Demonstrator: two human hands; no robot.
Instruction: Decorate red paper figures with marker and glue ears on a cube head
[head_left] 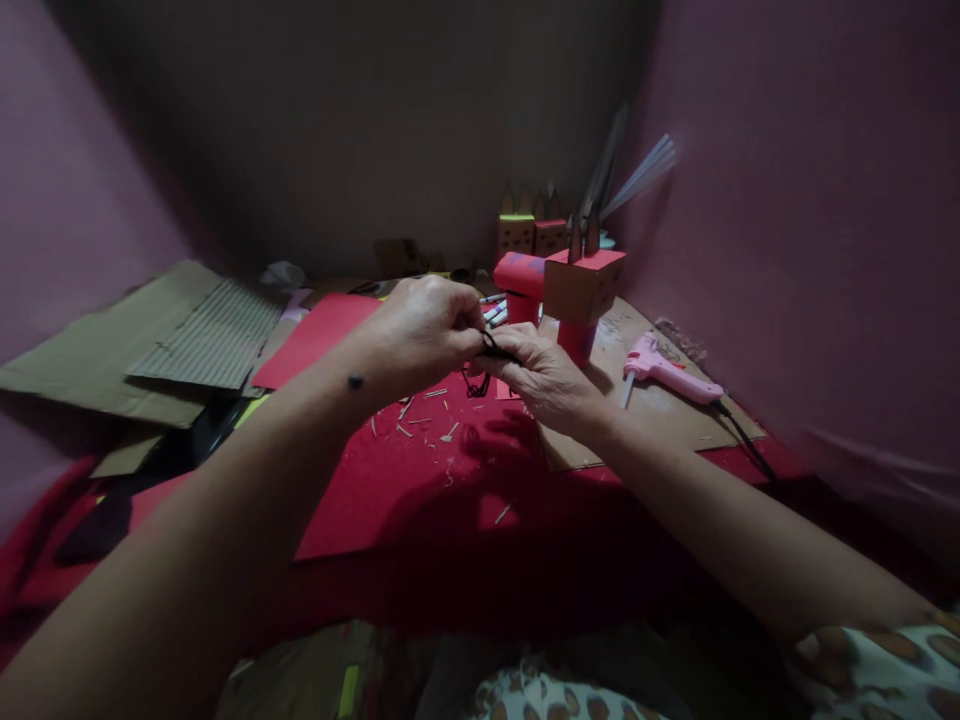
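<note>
A thin black cord hangs in loops between my two hands, above the red tabletop. My left hand pinches it between thumb and fingers. Fingers of my right hand are closed around more of the same cord, close against the left fingertips. Just behind the hands stands a cardboard animal figure with a box head, pointed ears and a red body. A few markers lie partly hidden behind my fingers.
A pink glue gun rests on a cardboard sheet at right, its cable trailing off. Cardboard pieces and red paper lie left. Small scraps litter the red table. More box heads stand at the back.
</note>
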